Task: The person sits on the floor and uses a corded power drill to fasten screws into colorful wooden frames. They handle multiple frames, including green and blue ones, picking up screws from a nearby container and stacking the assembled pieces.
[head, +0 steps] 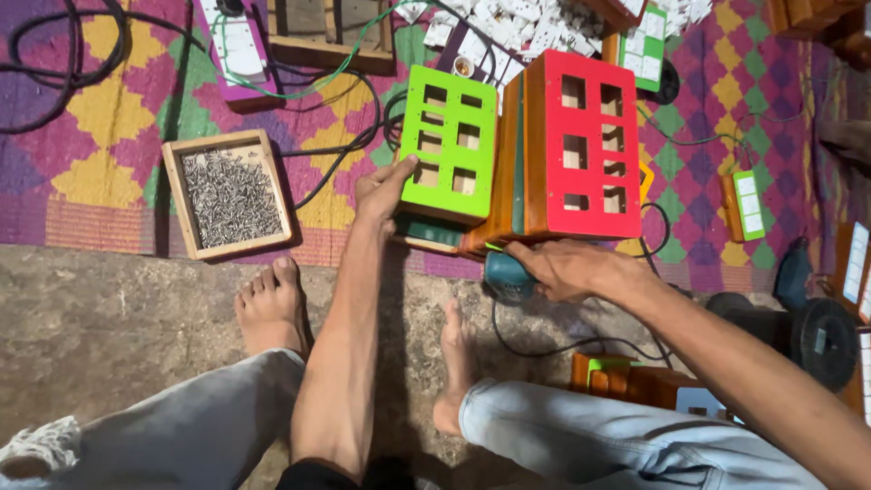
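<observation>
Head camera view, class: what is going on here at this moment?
A person sits barefoot on the floor at the edge of a patterned mat. The left hand rests on the lower edge of a green panel with rectangular cut-outs, which fronts a wooden box. The right hand grips a teal power tool pressed against the base of a second box with a red panel. A wooden tray of screws lies to the left, with cables and more switch boards around.

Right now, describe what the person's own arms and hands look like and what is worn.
Both forearms are bare: no sleeves, gloves, watch or rings show on the left hand or right hand. Light grey trousers cover the legs, frayed at one hem; both feet are bare.
</observation>
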